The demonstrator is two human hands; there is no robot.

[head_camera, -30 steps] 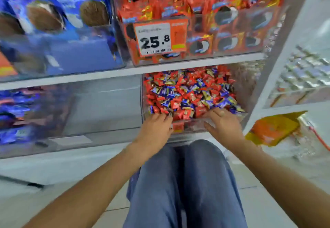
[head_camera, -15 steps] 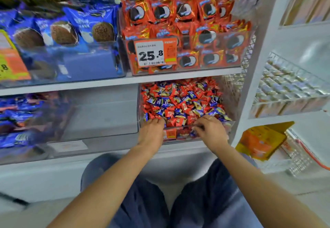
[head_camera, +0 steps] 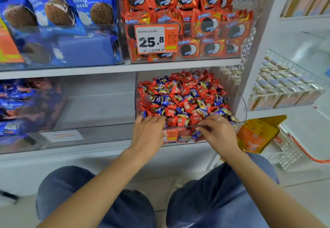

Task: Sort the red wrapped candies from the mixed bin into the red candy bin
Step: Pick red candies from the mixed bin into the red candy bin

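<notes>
The mixed bin (head_camera: pixel 239 102) is a clear box on the lower shelf, heaped with red candies (head_camera: pixel 185 106) and blue and gold ones. My left hand (head_camera: pixel 148 134) is at its front left corner, fingers curled over the front rim onto the nearest candies. My right hand (head_camera: pixel 218 133) is at the front right, its fingers bent leftward and pinching along the rim. Both fingertips are partly hidden by the rim and candies. A clear bin (head_camera: pixel 100 106) stands directly left of the mixed bin.
Above, red cookie packs (head_camera: pixel 196 22) with a 25.8 price tag (head_camera: pixel 156 39) and blue cookie packs (head_camera: pixel 59 22) fill the upper shelf. Blue packs (head_camera: pixel 21 106) sit at far left. A white post (head_camera: pixel 255 49) and a yellow-orange bag (head_camera: pixel 257 134) flank the right. My knees are below.
The view has tilted up and steadied. My right hand's fingers have curled leftward along the front rim; my left hand stays at the bin's front left corner.
</notes>
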